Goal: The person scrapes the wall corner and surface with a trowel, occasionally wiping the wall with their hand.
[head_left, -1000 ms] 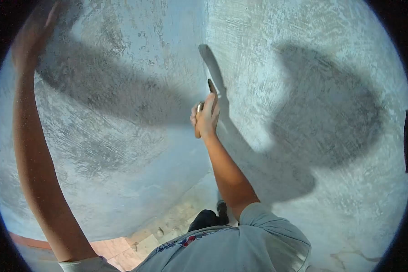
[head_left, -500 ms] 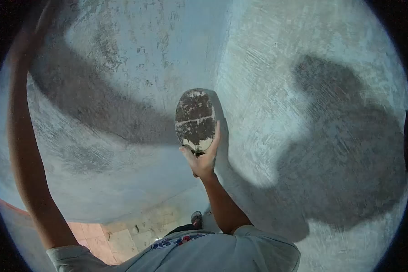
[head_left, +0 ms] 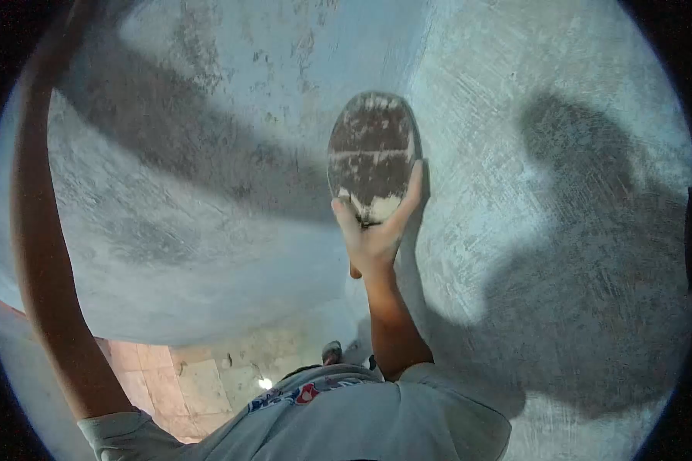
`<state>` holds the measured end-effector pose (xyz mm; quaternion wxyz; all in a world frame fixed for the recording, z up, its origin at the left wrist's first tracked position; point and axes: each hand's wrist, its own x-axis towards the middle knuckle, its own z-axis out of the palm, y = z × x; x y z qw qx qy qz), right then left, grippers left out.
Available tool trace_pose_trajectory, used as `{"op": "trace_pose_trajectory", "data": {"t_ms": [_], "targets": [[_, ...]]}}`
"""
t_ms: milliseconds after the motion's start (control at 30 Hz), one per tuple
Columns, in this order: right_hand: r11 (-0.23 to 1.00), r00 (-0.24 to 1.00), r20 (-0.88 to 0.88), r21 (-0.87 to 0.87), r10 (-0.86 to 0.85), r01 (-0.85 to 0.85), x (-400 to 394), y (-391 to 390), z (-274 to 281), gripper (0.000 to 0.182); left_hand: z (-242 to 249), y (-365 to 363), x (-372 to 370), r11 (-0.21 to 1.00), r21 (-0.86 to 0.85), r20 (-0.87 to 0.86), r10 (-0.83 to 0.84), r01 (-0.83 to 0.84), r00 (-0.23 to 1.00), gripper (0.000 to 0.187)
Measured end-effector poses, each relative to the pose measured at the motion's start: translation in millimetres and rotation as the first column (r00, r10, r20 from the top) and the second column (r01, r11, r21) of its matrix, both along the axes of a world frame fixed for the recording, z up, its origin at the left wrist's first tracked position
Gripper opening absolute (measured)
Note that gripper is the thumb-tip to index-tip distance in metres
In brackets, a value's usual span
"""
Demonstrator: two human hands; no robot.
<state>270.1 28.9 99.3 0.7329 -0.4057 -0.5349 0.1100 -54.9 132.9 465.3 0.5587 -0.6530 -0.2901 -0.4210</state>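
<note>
My right hand (head_left: 377, 246) is closed around the lower end of an oval, flat, dark-faced pad (head_left: 371, 165) smeared with white patches and crossed by a pale line. My thumb lies along its left edge and a finger along its right edge; the other fingers are hidden. The pad is held up at the seam where the blue-grey wall (head_left: 277, 115) meets a paler, scratched surface (head_left: 477, 115). My left arm is stretched up along the left side. In the dark upper left corner, my left hand (head_left: 58, 38) is blurred, with its fingers not readable.
Large shadows fall across both wall surfaces. Below, a tiled floor (head_left: 200, 384) shows beyond the wall's lower edge, with a bright spot (head_left: 264, 383) on it. A foot in a shoe (head_left: 331, 353) is visible above the printed shirt (head_left: 323, 419).
My right hand and the oval pad have moved up and to the right, and the pad appears larger. My left arm has shifted only slightly.
</note>
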Motion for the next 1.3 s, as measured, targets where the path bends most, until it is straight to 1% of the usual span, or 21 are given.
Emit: {"op": "trace_pose_trajectory", "data": {"t_ms": [33, 67, 100, 133, 200, 333, 367, 467, 500, 600, 633, 733, 767, 867, 900, 967, 1033, 1100, 1167, 1267, 1300], "targets": [[0.996, 0.994, 0.078, 0.059, -0.077, 0.072, 6.1, 9.9, 2.0, 0.116, -1.7, -1.7, -1.6, 0.998, 0.039, 0.028, 0.046, -0.047, 0.999, 0.070], [0.995, 0.991, 0.098, 0.049, -0.088, 0.083, 5.2, 3.9, 8.8, 0.114, -1.2, -3.4, -3.2, 0.992, 0.086, 0.058, 0.091, -0.096, 0.994, 0.063], [1.000, 1.000, -0.022, 0.017, 0.022, -0.021, 3.7, -0.8, 4.6, 0.113, -2.0, -2.9, -2.6, 0.981, 0.157, 0.042, 0.109, -0.114, 0.993, 0.064], [0.992, 0.981, -0.147, -0.006, 0.126, -0.128, 1.1, -6.5, -3.6, 0.113, -2.0, -4.7, -4.0, 0.981, 0.147, 0.042, 0.121, -0.126, 0.992, 0.064], [0.996, 0.992, -0.091, -0.001, 0.083, -0.084, -0.2, -10.7, -32.4, 0.112, -6.0, -8.6, 1.3, 0.984, 0.141, 0.043, 0.108, -0.113, 0.993, 0.064], [0.994, 0.996, -0.034, 0.082, 0.081, -0.078, 6.1, -4.5, -5.5, 0.112, -6.4, -9.0, 4.9, 0.993, 0.088, 0.053, 0.080, -0.084, 0.995, 0.064], [0.999, 0.999, -0.005, 0.040, 0.033, -0.033, 9.6, -4.9, 6.5, 0.112, -7.4, -8.2, 6.8, 0.994, 0.076, 0.050, 0.073, -0.077, 0.996, 0.064], [0.997, 0.997, -0.003, 0.001, 0.072, -0.072, 17.3, -9.4, 7.4, 0.114, -7.8, -9.1, 8.3, 0.995, 0.063, 0.057, 0.074, -0.078, 0.996, 0.064], [0.975, 0.973, -0.161, -0.125, 0.164, -0.185, 14.6, -20.8, 1.6, 0.114, -7.9, -8.5, 8.0, 0.995, 0.058, 0.059, 0.074, -0.078, 0.996, 0.064], [0.994, 0.996, -0.027, -0.056, 0.089, -0.090, 6.2, -17.4, -53.2, 0.116, -6.9, -9.7, 6.7, 0.995, 0.062, 0.079, 0.072, -0.077, 0.994, 0.064], [0.997, 0.997, 0.004, -0.018, 0.078, -0.078, 6.8, -11.6, -55.6, 0.116, -7.7, -9.0, 6.9, 0.996, 0.057, 0.087, 0.067, -0.072, 0.994, 0.064], [0.997, 0.995, -0.067, -0.014, 0.075, -0.076, 7.6, -6.1, 10.6, 0.117, -11.9, -6.3, 7.5, 0.997, 0.042, 0.112, 0.052, -0.057, 0.992, 0.065], [1.000, 0.999, 0.031, 0.021, -0.021, 0.020, 11.8, 1.0, 25.2, 0.118, -12.9, -6.5, 9.2, 0.998, 0.037, 0.122, 0.047, -0.052, 0.991, 0.065], [1.000, 0.999, 0.031, 0.006, -0.010, 0.010, 10.9, -1.5, 28.9, 0.118, -17.2, -9.5, 12.2, 0.999, 0.020, 0.160, 0.031, -0.034, 0.987, 0.065], [0.999, 1.000, 0.013, -0.030, 0.025, -0.024, 9.7, -7.2, 12.9, 0.120, -20.0, -11.7, 14.9, 1.000, 0.008, 0.173, 0.026, -0.028, 0.985, 0.065], [0.996, 0.986, 0.161, -0.071, -0.043, 0.055, 3.2, -23.2, -34.7, 0.119, -23.6, -17.0, 21.1, 1.000, -0.003, 0.193, 0.014, -0.014, 0.981, 0.065], [0.987, 0.960, 0.252, -0.073, -0.124, 0.146, -0.9, -19.2, -55.7, 0.118, -25.3, -21.4, 25.5, 1.000, -0.018, 0.206, 0.003, 0.000, 0.979, 0.065], [0.992, 0.999, 0.034, -0.123, 0.003, 0.001, -5.1, -22.5, -16.0, 0.116, -25.8, -17.7, 25.2, 0.999, -0.046, 0.232, -0.010, 0.021, 0.973, 0.065], [0.993, 0.998, -0.061, -0.117, 0.013, -0.020, -8.3, -25.5, 23.8, 0.113, -25.2, 1.4, 5.0, 0.999, -0.044, 0.247, 0.008, 0.003, 0.969, 0.065], [0.996, 1.000, -0.017, -0.094, 0.007, -0.008, 0.3, -26.8, 21.2, 0.112, -12.6, 29.4, -30.5, 0.997, -0.080, 0.232, 0.008, 0.011, 0.973, 0.064], [0.989, 0.992, 0.098, -0.117, -0.084, 0.095, 4.3, -26.2, 2.5, 0.115, -20.4, 18.8, -15.8, 0.997, -0.066, 0.222, -0.013, 0.029, 0.975, 0.064]]}}
